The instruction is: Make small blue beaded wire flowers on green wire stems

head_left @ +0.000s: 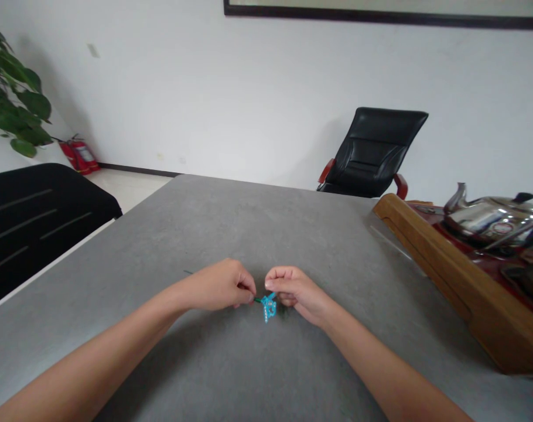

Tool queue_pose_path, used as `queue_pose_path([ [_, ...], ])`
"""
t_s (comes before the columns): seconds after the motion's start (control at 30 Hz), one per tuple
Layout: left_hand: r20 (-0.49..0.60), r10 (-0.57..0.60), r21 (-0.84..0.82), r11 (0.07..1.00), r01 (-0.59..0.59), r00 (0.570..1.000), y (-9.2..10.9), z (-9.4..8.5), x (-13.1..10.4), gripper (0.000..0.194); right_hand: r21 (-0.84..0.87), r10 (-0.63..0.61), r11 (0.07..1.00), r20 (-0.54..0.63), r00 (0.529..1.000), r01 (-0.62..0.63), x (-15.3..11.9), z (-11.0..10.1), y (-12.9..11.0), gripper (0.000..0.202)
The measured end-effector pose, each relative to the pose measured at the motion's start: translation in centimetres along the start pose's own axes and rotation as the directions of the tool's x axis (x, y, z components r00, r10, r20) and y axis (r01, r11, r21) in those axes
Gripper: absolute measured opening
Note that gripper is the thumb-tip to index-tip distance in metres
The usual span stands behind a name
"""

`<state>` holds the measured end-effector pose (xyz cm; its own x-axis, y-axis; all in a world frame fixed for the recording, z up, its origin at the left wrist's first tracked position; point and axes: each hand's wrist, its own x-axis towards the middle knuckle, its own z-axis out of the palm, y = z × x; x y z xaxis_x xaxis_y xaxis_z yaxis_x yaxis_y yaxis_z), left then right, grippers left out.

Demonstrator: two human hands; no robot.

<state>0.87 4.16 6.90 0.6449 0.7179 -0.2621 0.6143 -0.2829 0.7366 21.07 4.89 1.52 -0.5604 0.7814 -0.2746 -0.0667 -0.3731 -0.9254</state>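
Observation:
Between my two hands hangs a small bright-blue looped piece with pale dots along it [269, 308], like a flower head, on a thin green stem [258, 300]. My left hand [225, 285] is closed in a pinch on that stem, close to the blue loops. The stem's thin dark end shows beyond the left wrist. With thumb and forefinger, my right hand [295, 292] pinches the upper right end of the blue loops. Its other fingers are curled, and partly hide the piece. Both hands are just above the grey table [231, 217].
At the right, a wooden tea tray [451, 281] carries a steel kettle [495, 220]. A black chair [376, 152] stands behind the table, and another black chair [42, 223] is at the left. A leafy plant [18, 88] and red fire extinguishers [81, 155] are farther back.

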Motion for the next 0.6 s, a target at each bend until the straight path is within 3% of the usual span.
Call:
queue_pose_path([
  [0.27,-0.095,0.040,0.165,0.986,-0.024,0.995,-0.1,-0.2,0.1,0.022,-0.269,-0.225,0.944,-0.102,0.969,0.191,-0.8,1.3,-0.9,0.024],
  [0.47,-0.237,0.036,0.221,0.975,0.018,0.971,-0.1,0.0,0.1,0.023,-0.411,-0.287,0.887,-0.134,0.949,0.210,-1.1,1.7,-1.1,0.021],
  [0.6,-0.312,0.005,0.227,0.971,0.069,0.950,-0.1,0.2,0.2,0.024,-0.571,-0.373,0.793,-0.178,0.911,0.213,-1.6,2.1,-1.2,0.015],
])
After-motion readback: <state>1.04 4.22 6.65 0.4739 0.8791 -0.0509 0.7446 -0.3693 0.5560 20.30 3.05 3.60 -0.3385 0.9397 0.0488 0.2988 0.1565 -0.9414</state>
